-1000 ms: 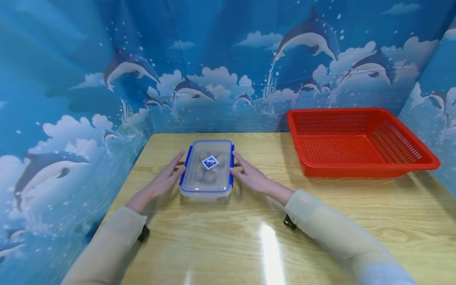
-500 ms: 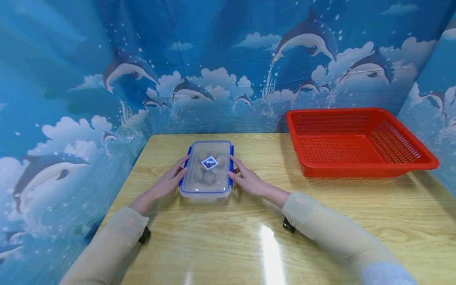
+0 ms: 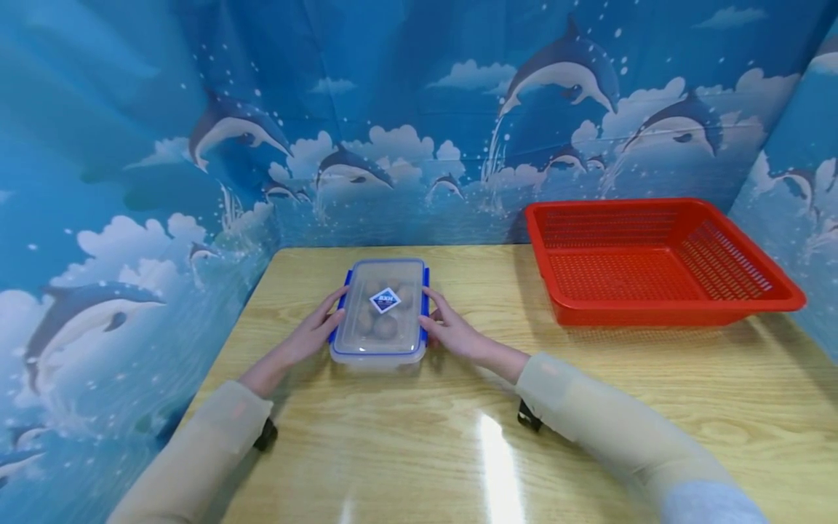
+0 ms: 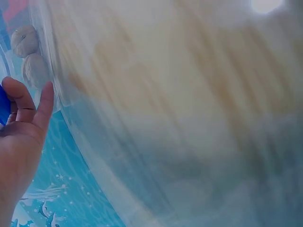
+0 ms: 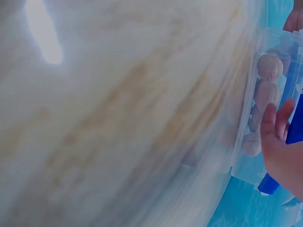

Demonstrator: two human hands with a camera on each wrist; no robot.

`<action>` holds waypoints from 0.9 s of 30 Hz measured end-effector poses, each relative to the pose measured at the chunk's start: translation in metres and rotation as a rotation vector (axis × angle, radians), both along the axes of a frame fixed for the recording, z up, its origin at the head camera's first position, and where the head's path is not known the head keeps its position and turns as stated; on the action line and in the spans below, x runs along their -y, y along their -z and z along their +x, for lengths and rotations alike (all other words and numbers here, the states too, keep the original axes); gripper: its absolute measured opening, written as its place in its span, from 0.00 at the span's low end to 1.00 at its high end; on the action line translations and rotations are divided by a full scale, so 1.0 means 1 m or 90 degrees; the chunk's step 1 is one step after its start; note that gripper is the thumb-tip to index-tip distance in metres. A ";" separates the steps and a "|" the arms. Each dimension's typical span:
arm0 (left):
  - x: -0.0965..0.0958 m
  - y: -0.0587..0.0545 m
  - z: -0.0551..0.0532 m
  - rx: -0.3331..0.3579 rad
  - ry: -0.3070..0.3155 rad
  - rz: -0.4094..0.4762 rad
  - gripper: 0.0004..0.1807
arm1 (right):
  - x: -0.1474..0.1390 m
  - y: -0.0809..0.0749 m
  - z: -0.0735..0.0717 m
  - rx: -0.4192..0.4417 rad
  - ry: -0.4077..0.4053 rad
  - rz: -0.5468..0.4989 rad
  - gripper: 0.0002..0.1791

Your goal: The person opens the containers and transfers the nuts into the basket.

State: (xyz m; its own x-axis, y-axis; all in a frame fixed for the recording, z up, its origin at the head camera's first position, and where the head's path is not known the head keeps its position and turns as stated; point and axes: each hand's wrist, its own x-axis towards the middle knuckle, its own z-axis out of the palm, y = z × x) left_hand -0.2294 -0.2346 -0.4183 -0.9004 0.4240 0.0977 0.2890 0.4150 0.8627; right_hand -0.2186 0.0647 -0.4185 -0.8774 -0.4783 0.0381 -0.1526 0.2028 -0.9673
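A clear plastic food container (image 3: pixel 356 342) with a blue-edged lid and blue side latches sits flat on the wooden table (image 3: pixel 393 451). A blue-and-white diamond label marks its lid. Several round, brownish, walnut-like balls (image 5: pixel 270 67) show through its wall. My left hand (image 3: pixel 304 338) grips the container's left side, thumb at the lid's edge and fingers by the blue latch (image 4: pixel 4 105). On the opposite side my right hand (image 3: pixel 458 336) holds it the same way, its fingers bent around the right latch (image 5: pixel 296 123). Parts of the fingers are hidden behind the container's sides.
A red perforated plastic basket (image 3: pixel 655 313) stands at the table's back right, with nothing in it. A dolphin-print curtain (image 3: pixel 406 116) hangs behind the table and along both sides. Glare (image 3: pixel 494 458) shines on the tabletop near the front.
Both hands have moved inward against the container's sides, the fingers now at its latches and rim. The container and the basket stay in place.
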 end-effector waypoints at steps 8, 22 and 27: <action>0.000 0.001 0.001 0.031 -0.004 0.028 0.29 | 0.002 -0.001 0.000 0.029 -0.018 -0.035 0.32; 0.004 0.001 0.003 0.082 0.034 0.076 0.34 | 0.001 -0.003 0.001 0.077 -0.067 -0.052 0.32; 0.001 -0.002 0.003 0.118 0.007 0.063 0.33 | 0.000 -0.003 0.002 0.082 -0.076 -0.062 0.32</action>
